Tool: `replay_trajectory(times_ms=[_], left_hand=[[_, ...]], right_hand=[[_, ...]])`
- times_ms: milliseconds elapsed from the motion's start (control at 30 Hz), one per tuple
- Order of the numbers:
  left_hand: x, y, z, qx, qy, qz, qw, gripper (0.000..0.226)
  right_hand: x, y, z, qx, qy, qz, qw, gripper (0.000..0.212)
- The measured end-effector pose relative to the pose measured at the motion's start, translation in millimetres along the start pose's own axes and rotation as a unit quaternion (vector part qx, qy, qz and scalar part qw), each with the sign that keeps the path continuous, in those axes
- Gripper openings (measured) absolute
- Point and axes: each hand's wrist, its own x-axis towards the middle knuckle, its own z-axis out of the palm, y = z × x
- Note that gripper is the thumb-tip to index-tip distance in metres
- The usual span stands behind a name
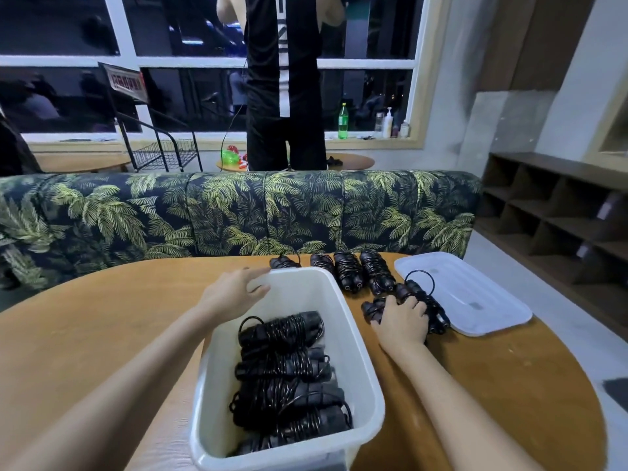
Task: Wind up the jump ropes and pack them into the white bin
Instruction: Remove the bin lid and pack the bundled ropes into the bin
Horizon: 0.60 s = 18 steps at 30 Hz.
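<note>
On the table (102,317), packing step: left hand (234,294) rests loose on the bin (355,334) rim, right hand (402,322) grips a wound rope (436,309) at the lid (482,300) edge; next, lift it into the bin.

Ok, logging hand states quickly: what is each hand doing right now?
Left hand: open, fingers resting on the white bin rim.
Right hand: curled over wound jump ropes on the table.
</note>
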Motion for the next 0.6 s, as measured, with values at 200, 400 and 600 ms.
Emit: replay_trajectory(times_ms=[200,400,600], left_hand=[[0.4,17.0,9.9,-0.005,0.001,0.015,1.0,0.043],[8.4,23.0,1.1,-0.09,0.015,-0.033,0.995,0.037],[8.3,20.6,-18.1,-0.373,-0.009,-0.103,0.922,0.065]], right_hand=[[1.9,10.9,-17.2,0.141,-0.017,-0.029,0.989,0.057],[-0.5,6.2,-121.2,0.392,0.103,-0.106,0.908,0.074],[-44.3,-57.9,-157.3,0.34,-0.087,-0.403,0.845,0.074]])
